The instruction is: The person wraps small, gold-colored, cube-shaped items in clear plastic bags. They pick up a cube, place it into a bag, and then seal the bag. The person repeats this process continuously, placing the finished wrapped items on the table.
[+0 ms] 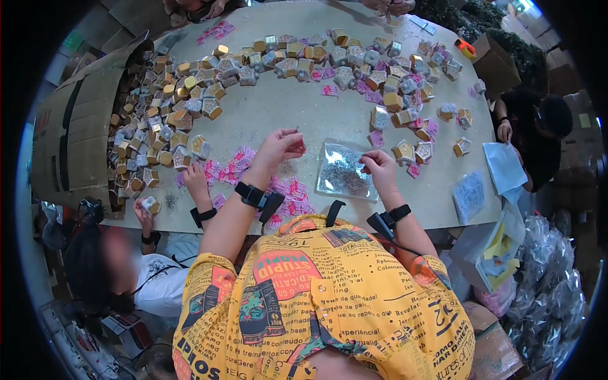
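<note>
Left hand (278, 147) pinches a tiny pin left of the clear bag (347, 171), right hand (379, 166) fingers narrow at its edge; likely steadying the bag aids clean picking.

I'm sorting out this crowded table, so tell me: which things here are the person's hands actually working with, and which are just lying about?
In hand:
- left hand, fingers pinched on something too small to tell
- right hand, at the edge of the clear plastic bag of small silvery pieces
- pink paper tags near the wrists

Lying about:
- gold and silver little boxes
- brown cardboard carton
- orange tool
</note>
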